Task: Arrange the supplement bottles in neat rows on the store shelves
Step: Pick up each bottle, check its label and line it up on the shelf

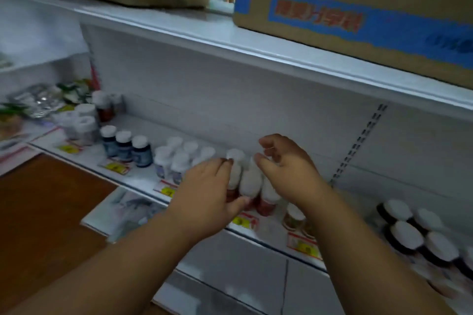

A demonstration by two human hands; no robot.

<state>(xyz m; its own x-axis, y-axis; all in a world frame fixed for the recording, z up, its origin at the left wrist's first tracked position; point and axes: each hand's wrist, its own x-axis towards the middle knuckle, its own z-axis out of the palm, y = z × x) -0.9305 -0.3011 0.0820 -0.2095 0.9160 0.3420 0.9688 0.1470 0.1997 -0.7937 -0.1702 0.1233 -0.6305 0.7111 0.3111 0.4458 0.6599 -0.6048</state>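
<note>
Supplement bottles with tall white screw caps and reddish translucent bodies (249, 181) stand in a tight cluster near the front lip of the white painted metal shelf (143, 125), at about 6 o'clock from the middle of the view. The left hand (212, 194) grips the cluster from its 9 o'clock side, fingers (225, 161) curled over the caps and the thumb pressed against the lower bodies. The right hand (286, 161) sits at the cluster's 3 o'clock side, its fingers loosely curled above the caps; motion blur hides whether they touch.

At 9 o'clock from the hands stand cylindrical white plastic bottles with pale labels (176, 158) in short rows, then three dark blue bottles with white caps (125, 147). Further toward 10 o'clock lie crinkled silver foil blister packs (38, 100). At 4 o'clock, squat dark jars with broad white lids (407, 233) sit close together. Yellow-and-red paper price tags (244, 221) line the shelf edge. On the glossy upper shelf at 1 o'clock rests a brown corrugated cardboard box with blue printing (358, 15).
</note>
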